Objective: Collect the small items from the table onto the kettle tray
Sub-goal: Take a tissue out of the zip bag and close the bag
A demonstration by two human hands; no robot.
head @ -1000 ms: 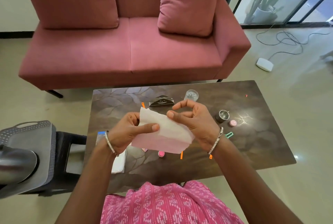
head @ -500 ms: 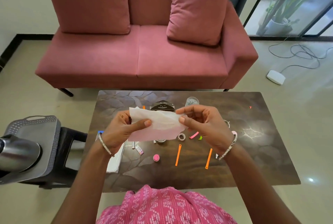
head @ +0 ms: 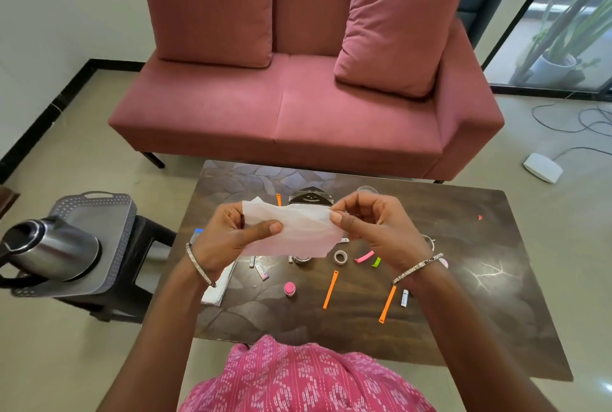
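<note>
The small items lie loose on the bench (head: pixel 470 246), below the fingers (head: pixel 265 230) and nearer the person: a tape roll (head: pixel 340 257), a pink cap (head: pixel 289 288), an orange strip (head: pixel 330 289), some clips and tiny tubes. None is on the tray (head: pixel 96 209) yet. It sits on a stool (head: pixel 145 246) well to the left of the left hand (head: pixel 225 239), and the kettle (head: pixel 49 251) fills its near end.

Both hands are busy with a tissue (head: pixel 298 229). The left hand pinches one edge under its thumb, and the right hand (head: pixel 381 229) pinches the other between thumb and forefinger. The sheet is stretched between them above the bench, probably being opened to gather or carry the bits.

A metal thing just under the sheet's lower edge may be a small cup, but it is too hidden to tell. A black holder (head: pixel 310 198) stands just beyond the fingers. The sheet covers whatever lies right beneath it, and neither hand is free to pick anything up. Only the tray's far part is bare.
</note>
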